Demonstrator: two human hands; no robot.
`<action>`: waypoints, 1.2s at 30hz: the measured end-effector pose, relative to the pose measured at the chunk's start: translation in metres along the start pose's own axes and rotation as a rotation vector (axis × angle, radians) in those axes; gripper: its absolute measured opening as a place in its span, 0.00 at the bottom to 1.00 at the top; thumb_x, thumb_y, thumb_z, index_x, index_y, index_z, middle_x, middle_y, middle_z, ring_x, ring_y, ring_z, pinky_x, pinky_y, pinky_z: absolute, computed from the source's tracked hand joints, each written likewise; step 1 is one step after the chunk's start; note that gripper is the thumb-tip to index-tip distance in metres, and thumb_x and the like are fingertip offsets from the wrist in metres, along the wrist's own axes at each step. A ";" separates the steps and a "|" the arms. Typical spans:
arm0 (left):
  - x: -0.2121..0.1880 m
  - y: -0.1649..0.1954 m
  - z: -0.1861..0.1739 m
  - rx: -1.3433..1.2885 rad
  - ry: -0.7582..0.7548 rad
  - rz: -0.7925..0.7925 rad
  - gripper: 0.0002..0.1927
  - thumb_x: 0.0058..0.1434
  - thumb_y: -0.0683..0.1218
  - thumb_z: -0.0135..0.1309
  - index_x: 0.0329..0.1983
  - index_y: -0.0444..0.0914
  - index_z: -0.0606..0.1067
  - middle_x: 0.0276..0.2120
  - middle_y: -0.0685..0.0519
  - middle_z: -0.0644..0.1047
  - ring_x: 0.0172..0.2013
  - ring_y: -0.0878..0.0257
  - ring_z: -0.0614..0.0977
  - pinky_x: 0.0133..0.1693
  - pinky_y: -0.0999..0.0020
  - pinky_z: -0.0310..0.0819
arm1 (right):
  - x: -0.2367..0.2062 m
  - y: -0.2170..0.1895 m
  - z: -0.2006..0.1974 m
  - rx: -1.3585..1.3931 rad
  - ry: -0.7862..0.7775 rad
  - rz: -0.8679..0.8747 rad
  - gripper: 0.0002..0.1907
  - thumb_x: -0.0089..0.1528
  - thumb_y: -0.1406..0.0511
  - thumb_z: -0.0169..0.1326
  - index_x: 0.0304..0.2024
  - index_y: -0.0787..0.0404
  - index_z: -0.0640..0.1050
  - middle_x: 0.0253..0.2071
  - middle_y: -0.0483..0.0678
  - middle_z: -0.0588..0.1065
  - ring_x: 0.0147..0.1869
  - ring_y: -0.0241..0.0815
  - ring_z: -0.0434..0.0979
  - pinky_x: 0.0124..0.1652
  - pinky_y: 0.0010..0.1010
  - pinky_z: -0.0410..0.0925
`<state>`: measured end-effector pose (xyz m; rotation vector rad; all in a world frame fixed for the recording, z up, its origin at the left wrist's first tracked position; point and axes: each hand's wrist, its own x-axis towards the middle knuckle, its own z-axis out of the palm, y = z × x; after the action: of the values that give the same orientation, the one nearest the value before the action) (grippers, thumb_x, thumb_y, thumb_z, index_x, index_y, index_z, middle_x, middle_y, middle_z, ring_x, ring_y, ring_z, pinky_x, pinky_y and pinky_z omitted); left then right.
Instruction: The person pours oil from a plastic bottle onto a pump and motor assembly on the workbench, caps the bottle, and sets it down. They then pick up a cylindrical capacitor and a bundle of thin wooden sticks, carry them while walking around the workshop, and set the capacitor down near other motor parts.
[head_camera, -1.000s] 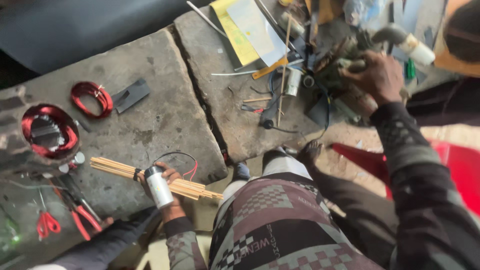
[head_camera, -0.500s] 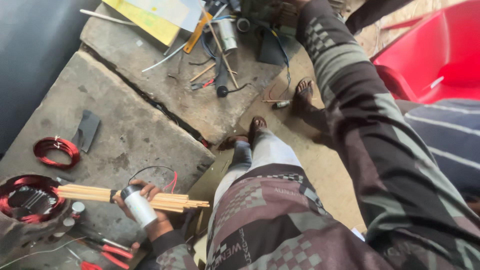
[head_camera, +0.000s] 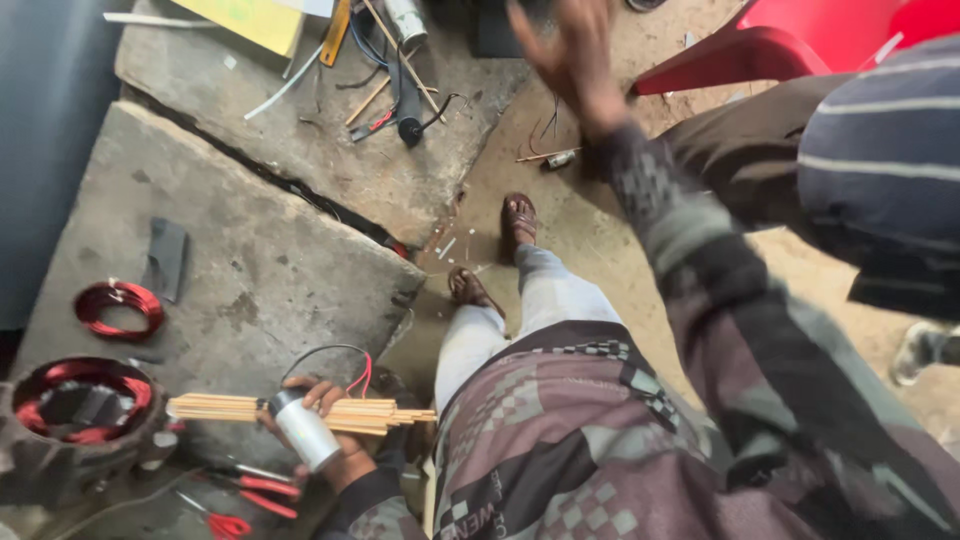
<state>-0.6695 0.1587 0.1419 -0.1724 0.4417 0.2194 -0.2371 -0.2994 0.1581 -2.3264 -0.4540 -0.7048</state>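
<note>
left hand (head_camera: 325, 440) clutching smooth white cylinder (head_camera: 305, 432) and thin wooden sticks (head_camera: 300, 410), blurred right hand (head_camera: 575, 60) spread

Left hand (head_camera: 325, 425): capacitor can (head_camera: 304, 431) smooth pale metal or plastic, can't tell which; stick bundle (head_camera: 300, 410) bare light wood, matt. Slab (head_camera: 260, 260) rough grey concrete, pitted. Wire coil (head_camera: 118, 307) glossy red enamelled copper. Chair (head_camera: 800, 40) glossy red plastic. Sleeve on right hand (head_camera: 575, 60) patterned woven cloth
</note>
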 end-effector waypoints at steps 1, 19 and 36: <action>0.005 0.008 0.000 -0.027 0.025 -0.022 0.35 0.61 0.66 0.63 0.57 0.35 0.71 0.53 0.49 0.78 0.39 0.63 0.74 0.37 0.70 0.66 | -0.039 -0.006 -0.008 0.028 0.005 0.091 0.26 0.64 0.62 0.65 0.61 0.66 0.75 0.58 0.59 0.75 0.61 0.61 0.73 0.58 0.45 0.67; 0.157 -0.007 0.074 0.448 -0.014 -0.517 0.33 0.69 0.68 0.56 0.53 0.34 0.71 0.52 0.48 0.80 0.40 0.60 0.80 0.40 0.67 0.71 | -0.538 -0.213 -0.074 -0.082 -0.410 1.537 0.20 0.60 0.67 0.50 0.54 0.65 0.80 0.52 0.66 0.78 0.59 0.62 0.78 0.57 0.47 0.71; 0.228 -0.082 0.150 0.673 -0.174 -0.796 0.26 0.70 0.66 0.57 0.47 0.39 0.74 0.47 0.51 0.80 0.38 0.62 0.82 0.39 0.72 0.73 | -0.437 -0.203 -0.064 0.487 0.059 1.631 0.19 0.66 0.63 0.45 0.58 0.53 0.79 0.35 0.53 0.83 0.34 0.46 0.85 0.37 0.37 0.76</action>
<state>-0.3881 0.1513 0.1843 0.3339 0.2274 -0.6907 -0.7065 -0.2533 0.0400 -1.4632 1.1028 0.1694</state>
